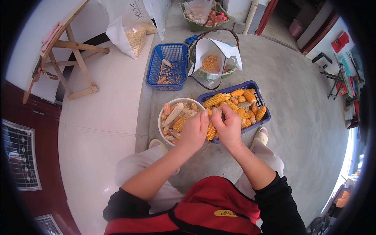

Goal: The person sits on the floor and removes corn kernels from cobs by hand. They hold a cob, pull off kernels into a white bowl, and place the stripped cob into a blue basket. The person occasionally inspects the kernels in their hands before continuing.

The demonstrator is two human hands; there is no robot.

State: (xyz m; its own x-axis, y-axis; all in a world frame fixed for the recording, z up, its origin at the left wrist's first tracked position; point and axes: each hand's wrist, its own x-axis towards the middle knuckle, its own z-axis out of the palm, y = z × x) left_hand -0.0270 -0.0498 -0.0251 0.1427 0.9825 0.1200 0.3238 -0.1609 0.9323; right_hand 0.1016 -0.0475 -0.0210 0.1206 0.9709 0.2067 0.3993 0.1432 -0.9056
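My left hand (pixel 194 127) and my right hand (pixel 229 124) meet in front of me, both thumbs up, around a corn cob (pixel 211 131) with yellow kernels whose lower end shows between them. Under my left hand is a round white tub (pixel 160 124) with bare and partly shelled cobs, among them a pale bare cob (pixel 174 114). Beyond my right hand lies a dark blue plastic crate (pixel 265 119) with many yellow corn cobs (pixel 213 100). My fingers hide most of the held cob.
A blue plastic basket (pixel 168 85) holds loose kernels and a few cob pieces. Beside it stands a handled basket with a bag of yellow kernels (pixel 209 62). My slippered feet flank the tub and crate. Scattered kernels lie on the concrete floor (pixel 293 97); a raised tiled ledge (pixel 100 117) runs along the left.
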